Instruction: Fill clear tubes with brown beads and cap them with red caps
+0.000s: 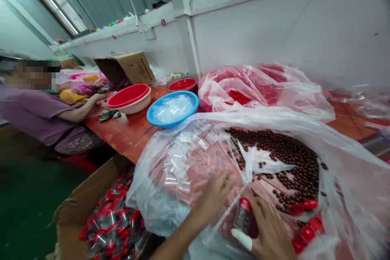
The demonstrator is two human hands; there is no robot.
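My right hand (269, 231) is closed round a small clear vial with a red cap (243, 213), a white cot on its thumb. My left hand (215, 195) reaches into a big clear plastic bag (158, 199), fingers spread over small clear sleeves (183, 158). Beside them lies a heap of small brown beads (289, 158), with loose red caps (307, 219) at the near right.
A cardboard box of filled red-capped vials (112, 223) stands at the lower left. On the red table (128, 134) sit a blue bowl (172, 109), a red-and-white basin (129, 98) and a bag of red parts (252, 89). Another person (39, 113) sits at far left.
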